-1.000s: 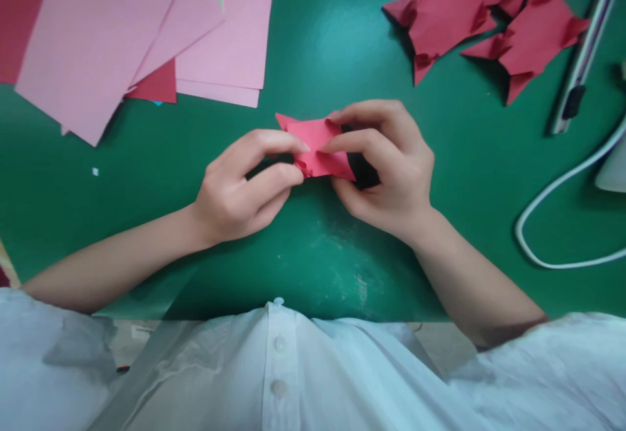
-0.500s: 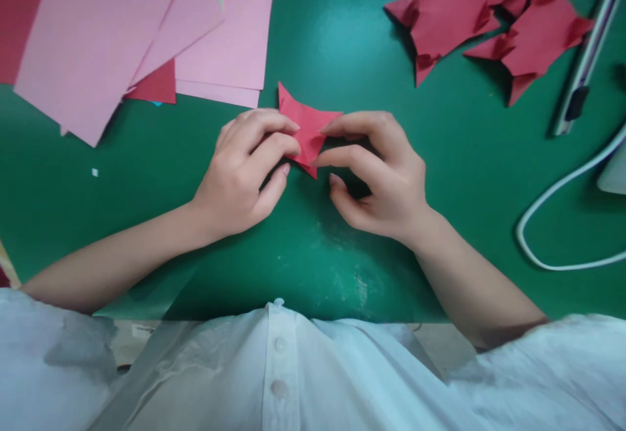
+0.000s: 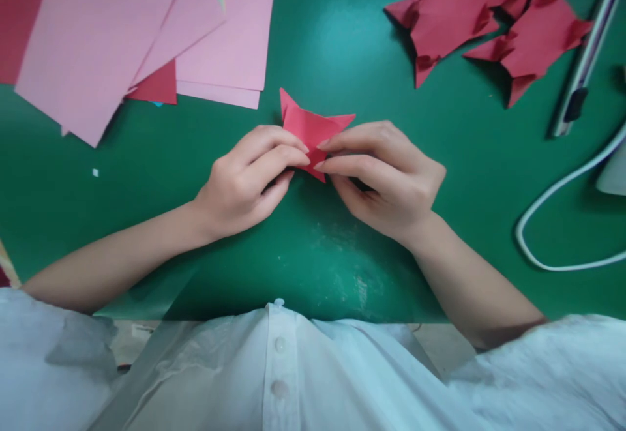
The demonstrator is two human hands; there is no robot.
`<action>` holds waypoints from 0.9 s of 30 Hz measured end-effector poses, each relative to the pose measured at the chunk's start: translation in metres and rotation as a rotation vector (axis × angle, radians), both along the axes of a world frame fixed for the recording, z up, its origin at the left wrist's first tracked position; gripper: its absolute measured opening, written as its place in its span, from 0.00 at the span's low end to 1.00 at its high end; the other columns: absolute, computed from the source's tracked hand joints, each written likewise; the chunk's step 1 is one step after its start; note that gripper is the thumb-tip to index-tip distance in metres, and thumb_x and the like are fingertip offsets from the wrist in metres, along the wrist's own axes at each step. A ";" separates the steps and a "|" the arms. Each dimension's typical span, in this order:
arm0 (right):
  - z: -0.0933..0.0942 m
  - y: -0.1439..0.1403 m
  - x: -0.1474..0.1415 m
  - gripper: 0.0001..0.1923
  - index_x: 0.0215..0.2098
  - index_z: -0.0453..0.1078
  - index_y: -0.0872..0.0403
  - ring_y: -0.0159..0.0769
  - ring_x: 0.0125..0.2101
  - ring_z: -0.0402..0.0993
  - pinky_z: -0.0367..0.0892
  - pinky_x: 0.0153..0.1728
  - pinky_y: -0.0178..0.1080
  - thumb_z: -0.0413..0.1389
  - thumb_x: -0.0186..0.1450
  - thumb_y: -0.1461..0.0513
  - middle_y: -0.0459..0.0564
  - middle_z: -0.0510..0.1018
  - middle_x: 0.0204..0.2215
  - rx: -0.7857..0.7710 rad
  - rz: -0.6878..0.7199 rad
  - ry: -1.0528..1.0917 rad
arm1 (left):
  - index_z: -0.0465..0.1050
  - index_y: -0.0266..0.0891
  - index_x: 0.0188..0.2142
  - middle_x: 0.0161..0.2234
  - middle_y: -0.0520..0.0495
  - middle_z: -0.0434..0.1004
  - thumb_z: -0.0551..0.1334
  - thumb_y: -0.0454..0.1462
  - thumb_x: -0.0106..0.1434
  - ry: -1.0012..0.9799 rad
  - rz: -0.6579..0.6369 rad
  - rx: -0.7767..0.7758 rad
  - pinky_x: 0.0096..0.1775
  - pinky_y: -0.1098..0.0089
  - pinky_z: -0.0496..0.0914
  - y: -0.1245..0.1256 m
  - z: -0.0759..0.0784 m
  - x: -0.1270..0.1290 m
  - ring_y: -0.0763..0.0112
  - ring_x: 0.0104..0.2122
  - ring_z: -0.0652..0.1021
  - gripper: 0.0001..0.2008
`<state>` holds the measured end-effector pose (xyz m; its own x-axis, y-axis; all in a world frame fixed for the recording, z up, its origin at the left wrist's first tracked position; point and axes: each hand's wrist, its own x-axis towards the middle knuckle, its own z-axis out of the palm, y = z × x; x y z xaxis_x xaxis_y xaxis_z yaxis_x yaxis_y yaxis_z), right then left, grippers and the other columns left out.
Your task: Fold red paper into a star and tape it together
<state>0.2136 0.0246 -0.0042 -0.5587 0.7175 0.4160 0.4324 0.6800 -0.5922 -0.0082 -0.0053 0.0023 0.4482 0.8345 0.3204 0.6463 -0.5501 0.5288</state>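
A small folded red paper piece (image 3: 310,128) with pointed corners lies between my hands at the middle of the green table. My left hand (image 3: 249,173) grips its left side, with the fingertips pressed on its face and the thumb lower down near the edge. On the right side, my right hand (image 3: 391,173) pinches the paper with index and middle fingertips on top; its thumb tip is partly hidden. Two corners point up and away from me, and another points down between the hands.
Pink paper sheets (image 3: 98,33) overlap red ones at the back left. Folded red paper shapes (image 3: 450,17) sit at the back right, beside a utility knife (image 3: 581,79). A white cable (image 3: 525,216) loops at the right. A tiny white scrap (image 3: 95,172) lies left.
The folded paper has shifted slightly right and toward me, turning a little. My right hand's fingers have closed in, and my left fingertips have moved right with the paper.
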 end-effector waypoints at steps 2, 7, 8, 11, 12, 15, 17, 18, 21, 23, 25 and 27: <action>0.000 -0.001 0.000 0.12 0.38 0.77 0.48 0.37 0.43 0.80 0.76 0.44 0.45 0.52 0.72 0.65 0.46 0.83 0.41 -0.011 -0.010 -0.025 | 0.74 0.43 0.44 0.44 0.50 0.82 0.58 0.29 0.67 -0.017 0.001 0.007 0.49 0.68 0.79 0.000 0.001 0.001 0.70 0.45 0.82 0.11; -0.003 -0.002 0.001 0.12 0.39 0.79 0.48 0.37 0.42 0.79 0.76 0.45 0.45 0.53 0.72 0.64 0.47 0.83 0.41 0.007 0.001 -0.038 | 0.75 0.43 0.42 0.42 0.50 0.82 0.58 0.29 0.67 -0.022 0.012 -0.028 0.47 0.67 0.80 0.000 0.002 0.002 0.70 0.44 0.83 0.10; -0.003 -0.002 0.002 0.11 0.40 0.79 0.48 0.37 0.42 0.79 0.76 0.45 0.45 0.53 0.72 0.64 0.47 0.83 0.41 0.014 0.002 -0.042 | 0.75 0.43 0.42 0.42 0.50 0.83 0.57 0.30 0.67 -0.012 0.023 -0.044 0.47 0.66 0.80 0.000 0.002 0.003 0.69 0.44 0.83 0.10; -0.006 -0.003 0.002 0.10 0.41 0.78 0.49 0.36 0.41 0.79 0.76 0.43 0.43 0.54 0.72 0.64 0.47 0.83 0.40 0.044 0.006 -0.050 | 0.75 0.43 0.42 0.41 0.50 0.83 0.56 0.30 0.68 0.001 0.048 -0.071 0.48 0.65 0.80 0.000 0.002 0.003 0.68 0.44 0.83 0.11; -0.006 -0.003 0.002 0.09 0.41 0.78 0.49 0.36 0.41 0.79 0.76 0.42 0.43 0.54 0.72 0.64 0.47 0.83 0.40 0.063 0.012 -0.040 | 0.75 0.42 0.42 0.40 0.50 0.83 0.56 0.29 0.67 0.001 0.050 -0.067 0.47 0.65 0.80 -0.001 0.002 0.004 0.68 0.43 0.83 0.11; -0.008 -0.003 0.002 0.08 0.44 0.76 0.50 0.35 0.41 0.79 0.76 0.42 0.41 0.56 0.71 0.66 0.48 0.83 0.41 0.139 0.036 0.010 | 0.75 0.42 0.42 0.40 0.51 0.83 0.56 0.29 0.67 0.021 0.049 -0.036 0.46 0.66 0.80 -0.001 0.001 0.004 0.69 0.42 0.83 0.11; -0.009 -0.004 0.002 0.08 0.44 0.75 0.52 0.35 0.41 0.79 0.76 0.41 0.40 0.57 0.70 0.67 0.48 0.82 0.42 0.186 0.046 0.032 | 0.75 0.42 0.42 0.40 0.51 0.83 0.56 0.29 0.67 0.029 0.046 -0.009 0.45 0.66 0.80 -0.001 0.000 0.004 0.69 0.42 0.83 0.11; -0.010 -0.004 0.003 0.07 0.45 0.75 0.52 0.34 0.41 0.79 0.76 0.41 0.40 0.58 0.70 0.67 0.48 0.82 0.42 0.206 0.049 0.032 | 0.75 0.42 0.41 0.39 0.51 0.83 0.56 0.29 0.67 0.025 0.041 0.004 0.44 0.66 0.80 -0.001 -0.001 0.004 0.70 0.42 0.83 0.11; -0.011 -0.004 0.003 0.08 0.46 0.74 0.51 0.34 0.41 0.78 0.75 0.40 0.40 0.58 0.70 0.66 0.48 0.82 0.43 0.232 0.051 -0.009 | 0.74 0.42 0.42 0.39 0.52 0.83 0.56 0.29 0.67 0.014 0.021 0.017 0.43 0.66 0.80 -0.001 -0.001 0.004 0.70 0.41 0.83 0.10; -0.012 -0.005 0.004 0.09 0.47 0.74 0.50 0.35 0.41 0.77 0.75 0.40 0.40 0.57 0.70 0.66 0.48 0.82 0.43 0.232 0.052 -0.039 | 0.74 0.43 0.42 0.39 0.52 0.83 0.56 0.30 0.68 0.039 0.016 0.013 0.43 0.63 0.79 -0.001 0.000 0.004 0.68 0.43 0.83 0.10; -0.012 -0.005 0.004 0.10 0.47 0.75 0.49 0.35 0.41 0.77 0.74 0.40 0.40 0.57 0.70 0.66 0.47 0.82 0.43 0.226 0.047 -0.065 | 0.74 0.45 0.42 0.40 0.52 0.83 0.58 0.31 0.69 0.085 0.019 0.047 0.45 0.59 0.77 -0.002 0.000 0.004 0.66 0.46 0.82 0.08; -0.012 -0.005 0.004 0.08 0.46 0.75 0.49 0.35 0.40 0.76 0.74 0.39 0.40 0.57 0.71 0.65 0.47 0.83 0.42 0.227 0.039 -0.100 | 0.74 0.46 0.41 0.40 0.55 0.84 0.61 0.32 0.68 0.129 0.047 0.150 0.45 0.56 0.74 -0.004 0.000 0.005 0.64 0.47 0.80 0.07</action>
